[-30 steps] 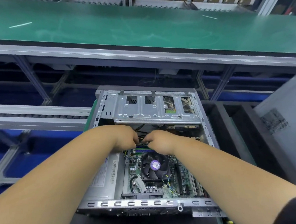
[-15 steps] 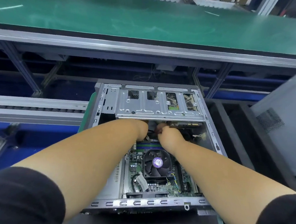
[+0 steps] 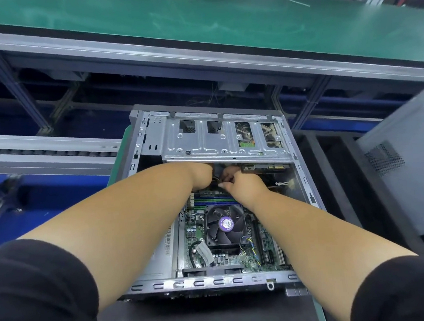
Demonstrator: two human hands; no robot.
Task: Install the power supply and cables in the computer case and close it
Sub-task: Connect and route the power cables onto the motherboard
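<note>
Hands (image 3: 228,178) now deeper under drive cage (image 3: 226,140)

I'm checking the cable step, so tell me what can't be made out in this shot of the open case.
Head view only:
- left hand fingertips: hidden under the drive cage.
- What the right hand grips: covered by its fingers.
- Which connector is involved: dark shadow beneath the cage.
- Power supply label: mostly behind the left forearm.
- Fan sticker text: too small.

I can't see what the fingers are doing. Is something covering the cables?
Yes. The silver perforated metal drive bracket overhangs both hands, left hand and right hand, hiding the fingertips and most of the cables beneath it.
</note>
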